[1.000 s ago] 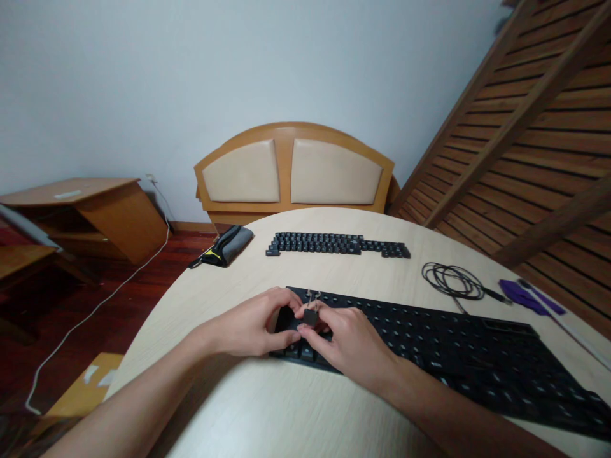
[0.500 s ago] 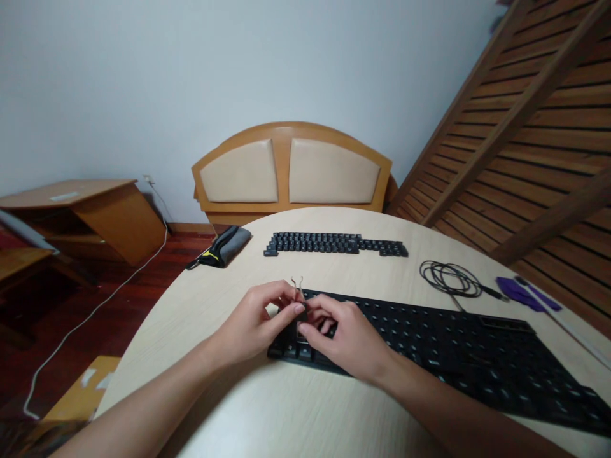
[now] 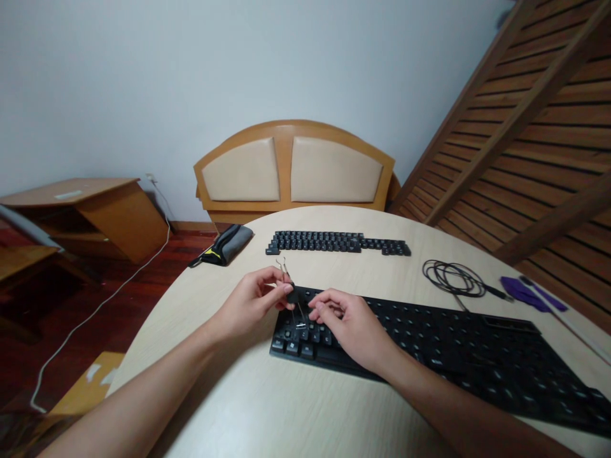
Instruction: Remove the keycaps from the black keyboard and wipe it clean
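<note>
Hands had parted since earlier frame: left hand [image 3: 255, 297] had raised wire tool [image 3: 293, 294], pinching its black block over keyboard's [image 3: 420, 337] left end; right hand [image 3: 356, 324] sat just beside, fingers curled, apparently holding nothing. Risk, as judged: tilted wires could slip or scratch; hard tug could flick small key away. Wire looked thin, springy; keyboard black plastic, studded; loose keycaps [image 3: 315, 242] blocky, in rows on smooth pale table [image 3: 229, 394].

Both hands [image 3: 251, 303] and forearms [image 3: 174, 356] are bare.
</note>
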`<state>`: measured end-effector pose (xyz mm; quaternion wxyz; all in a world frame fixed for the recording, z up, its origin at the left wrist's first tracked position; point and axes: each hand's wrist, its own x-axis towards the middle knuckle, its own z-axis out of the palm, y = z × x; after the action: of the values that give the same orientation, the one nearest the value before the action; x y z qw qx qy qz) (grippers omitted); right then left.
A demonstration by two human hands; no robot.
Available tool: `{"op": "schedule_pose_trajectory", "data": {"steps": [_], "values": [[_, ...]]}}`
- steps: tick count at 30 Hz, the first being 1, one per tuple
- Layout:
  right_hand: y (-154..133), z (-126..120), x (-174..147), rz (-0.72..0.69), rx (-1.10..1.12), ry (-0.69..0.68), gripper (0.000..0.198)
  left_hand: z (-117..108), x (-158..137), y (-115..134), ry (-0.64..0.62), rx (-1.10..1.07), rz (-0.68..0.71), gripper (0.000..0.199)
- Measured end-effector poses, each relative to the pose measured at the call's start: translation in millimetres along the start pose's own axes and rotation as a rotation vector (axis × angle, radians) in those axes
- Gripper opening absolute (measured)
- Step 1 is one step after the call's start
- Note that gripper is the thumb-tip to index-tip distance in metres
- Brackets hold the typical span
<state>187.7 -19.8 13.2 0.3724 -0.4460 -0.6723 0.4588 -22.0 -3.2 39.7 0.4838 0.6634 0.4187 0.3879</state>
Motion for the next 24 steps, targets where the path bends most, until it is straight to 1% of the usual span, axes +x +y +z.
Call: {"op": "schedule_pose_trajectory", "data": {"steps": [4,8,11,13,16,18,22,24], "values": [[-0.1,0.4,-0.5,0.001,-0.043,-0.011,0.015,0.4,-1.6,-2.4,-0.035,-0.048,-0.023,0.031],[1.0,1.0,0.0,-0.01,-0.065,-0.014,0.015,0.2,-2.9,-3.1,-0.057,-0.077,0.007,0.03],[-0.8,-0.8,-0.6,-0.025,-0.138,-0.029,0.016,-1.9,-3.4,-3.3,-0.082,-0.089,0.002,0.031],[-3.5,-3.3,-1.7,-0.055,-0.188,-0.065,0.016,-3.0,-4.2,-2.8,-0.103,-0.077,-0.008,0.031],[-8.8,-7.1,-3.8,-0.125,-0.226,-0.145,0.021,-2.8,-7.0,0.2,-0.137,-0.015,0.004,0.029],[-11.7,-8.2,-5.0,-0.162,-0.246,-0.17,0.022,-1.5,-9.8,3.3,-0.153,0.055,0.03,0.027],[-13.8,-7.3,-6.1,-0.219,-0.337,-0.162,0.01,2.8,-14.6,8.6,-0.167,0.21,0.113,0.021],[-13.8,-6.5,-5.9,-0.25,-0.376,-0.158,0.01,5.5,-15.8,9.4,-0.18,0.275,0.179,0.019]]}}
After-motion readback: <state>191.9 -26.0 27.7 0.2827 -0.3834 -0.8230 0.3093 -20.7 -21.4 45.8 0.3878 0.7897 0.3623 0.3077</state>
